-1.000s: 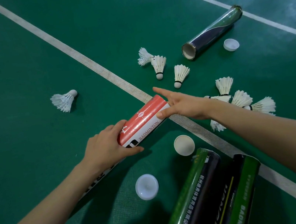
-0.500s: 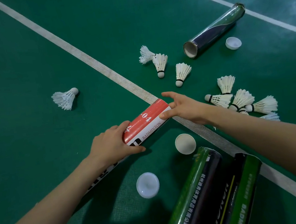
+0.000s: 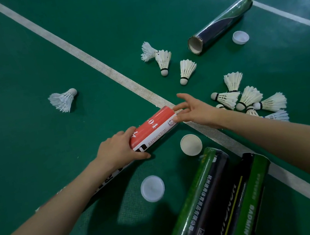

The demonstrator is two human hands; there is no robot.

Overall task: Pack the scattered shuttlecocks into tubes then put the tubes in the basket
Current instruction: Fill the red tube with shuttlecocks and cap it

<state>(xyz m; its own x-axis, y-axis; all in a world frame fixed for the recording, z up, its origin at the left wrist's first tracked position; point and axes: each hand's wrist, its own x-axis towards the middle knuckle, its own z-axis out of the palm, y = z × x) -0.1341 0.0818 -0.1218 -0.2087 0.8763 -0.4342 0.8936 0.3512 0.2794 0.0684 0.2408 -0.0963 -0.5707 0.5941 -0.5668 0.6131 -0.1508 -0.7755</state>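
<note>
Head view: the left hand (image 3: 118,151) grips the red tube (image 3: 153,126) near its middle, fingers (image 3: 129,130) curled over the top and thumb underneath. The tube lies low over the green floor (image 3: 9,59). Its far end points up and to the right and reaches the white line (image 3: 101,69); its near part runs back under the left forearm.

The right hand (image 3: 195,110) is at the tube's far end with its fingers spread wide, holding nothing. The thumb tip seems to touch the tube's rim; whether the other fingers touch it cannot be told.

Shuttlecocks lie loose on the floor. A lone one (image 3: 62,98) lies well to the left of the line. Two (image 3: 163,60) lie touching beyond the hands, with a third (image 3: 186,69) just beside them. A cluster (image 3: 248,96) is bunched to the right, partly hidden behind the right forearm.

A dark tube (image 3: 220,23) lies on its side at the upper right, open mouth toward the camera, with a white cap (image 3: 240,37) near it. Two more caps lie close to the red tube: one (image 3: 191,144) just below its far end, another (image 3: 152,188) nearer the camera. Two green tubes (image 3: 204,201) lie side by side at the bottom edge, their far ends near the first of these caps.
</note>
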